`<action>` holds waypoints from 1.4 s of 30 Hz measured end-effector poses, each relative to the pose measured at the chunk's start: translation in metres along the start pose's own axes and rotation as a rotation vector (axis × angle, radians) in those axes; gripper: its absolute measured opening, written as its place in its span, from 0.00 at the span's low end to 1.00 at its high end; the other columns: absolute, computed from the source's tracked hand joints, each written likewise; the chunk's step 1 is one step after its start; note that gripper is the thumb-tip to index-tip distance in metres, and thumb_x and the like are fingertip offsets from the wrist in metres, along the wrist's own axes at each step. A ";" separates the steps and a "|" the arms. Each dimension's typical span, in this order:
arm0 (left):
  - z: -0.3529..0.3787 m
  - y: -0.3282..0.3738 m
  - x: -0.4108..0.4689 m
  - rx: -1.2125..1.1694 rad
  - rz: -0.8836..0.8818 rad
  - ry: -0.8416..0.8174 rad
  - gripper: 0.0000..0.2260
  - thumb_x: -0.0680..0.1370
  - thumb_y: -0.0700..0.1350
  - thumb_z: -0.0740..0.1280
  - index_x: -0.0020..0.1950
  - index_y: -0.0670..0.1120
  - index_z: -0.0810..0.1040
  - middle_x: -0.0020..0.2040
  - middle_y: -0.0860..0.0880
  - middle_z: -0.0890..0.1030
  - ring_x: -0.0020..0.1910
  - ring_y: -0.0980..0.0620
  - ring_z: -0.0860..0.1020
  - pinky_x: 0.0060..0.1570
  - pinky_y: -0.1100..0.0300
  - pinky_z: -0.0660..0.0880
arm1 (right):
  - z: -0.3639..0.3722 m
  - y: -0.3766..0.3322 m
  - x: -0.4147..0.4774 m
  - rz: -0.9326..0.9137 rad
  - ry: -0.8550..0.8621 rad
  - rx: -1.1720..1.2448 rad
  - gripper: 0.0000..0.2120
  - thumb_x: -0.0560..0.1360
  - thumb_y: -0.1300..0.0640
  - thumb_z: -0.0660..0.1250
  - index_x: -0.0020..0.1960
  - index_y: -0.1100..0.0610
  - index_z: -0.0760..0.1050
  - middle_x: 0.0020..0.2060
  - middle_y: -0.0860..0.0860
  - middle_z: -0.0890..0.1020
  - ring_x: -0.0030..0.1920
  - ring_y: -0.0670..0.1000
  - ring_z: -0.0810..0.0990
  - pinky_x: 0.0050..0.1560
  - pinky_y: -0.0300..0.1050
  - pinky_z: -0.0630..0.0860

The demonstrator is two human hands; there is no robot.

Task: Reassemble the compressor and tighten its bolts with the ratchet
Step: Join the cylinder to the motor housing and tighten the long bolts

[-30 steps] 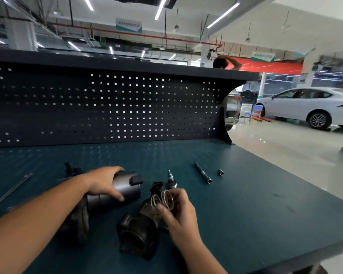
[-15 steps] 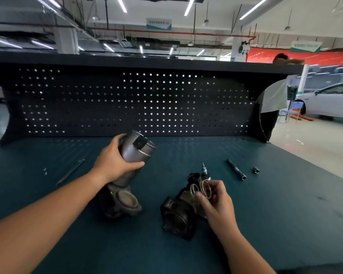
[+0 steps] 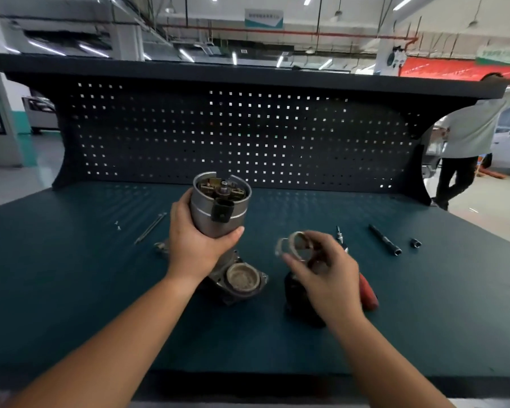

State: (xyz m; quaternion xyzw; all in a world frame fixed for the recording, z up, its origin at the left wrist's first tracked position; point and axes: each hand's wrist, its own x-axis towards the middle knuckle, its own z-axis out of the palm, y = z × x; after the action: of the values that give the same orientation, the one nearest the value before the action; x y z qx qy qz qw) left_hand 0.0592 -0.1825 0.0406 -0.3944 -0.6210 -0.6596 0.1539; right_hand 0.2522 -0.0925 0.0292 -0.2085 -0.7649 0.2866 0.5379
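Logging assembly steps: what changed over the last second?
The left hand gripped the silver motor can and tipped it from lying to upright, open end up. The right hand lifted the rings off the black housing. The extension bar and socket stayed put.

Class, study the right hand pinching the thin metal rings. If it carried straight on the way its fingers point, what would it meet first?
Probably the silver cylindrical motor housing gripped by the left hand; the right hand with its thin metal rings aims up-left at it, though depth is unclear.
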 end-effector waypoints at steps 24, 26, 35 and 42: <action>-0.001 0.003 -0.002 -0.043 -0.030 -0.087 0.40 0.57 0.56 0.77 0.66 0.51 0.67 0.59 0.54 0.76 0.55 0.58 0.75 0.50 0.68 0.70 | -0.021 0.007 0.010 0.403 -0.217 -0.445 0.22 0.69 0.33 0.59 0.48 0.50 0.72 0.48 0.47 0.76 0.56 0.52 0.74 0.53 0.47 0.69; -0.002 0.003 -0.001 -0.065 -0.031 -0.110 0.40 0.57 0.57 0.77 0.66 0.52 0.66 0.58 0.55 0.75 0.54 0.61 0.75 0.49 0.70 0.69 | -0.038 0.025 0.015 0.613 -0.265 -0.489 0.20 0.72 0.34 0.60 0.39 0.52 0.68 0.40 0.48 0.76 0.48 0.54 0.76 0.43 0.47 0.70; -0.020 -0.004 0.007 -0.174 -0.033 -0.370 0.38 0.63 0.58 0.68 0.70 0.51 0.61 0.63 0.52 0.73 0.61 0.61 0.73 0.57 0.68 0.70 | -0.020 0.061 0.032 0.807 -0.302 -0.305 0.39 0.63 0.31 0.69 0.58 0.62 0.74 0.50 0.54 0.79 0.48 0.54 0.78 0.46 0.45 0.73; -0.024 -0.003 0.036 0.060 -0.066 -0.458 0.35 0.52 0.65 0.70 0.56 0.55 0.68 0.57 0.50 0.71 0.55 0.53 0.72 0.55 0.55 0.69 | -0.012 0.061 0.034 0.852 -0.267 0.066 0.24 0.60 0.43 0.77 0.50 0.57 0.79 0.45 0.53 0.84 0.46 0.55 0.83 0.54 0.53 0.79</action>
State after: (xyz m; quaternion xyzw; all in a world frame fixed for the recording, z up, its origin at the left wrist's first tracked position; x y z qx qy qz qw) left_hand 0.0263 -0.1944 0.0661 -0.5087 -0.6714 -0.5389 -0.0009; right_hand 0.2528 -0.0232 0.0157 -0.4489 -0.6639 0.5313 0.2746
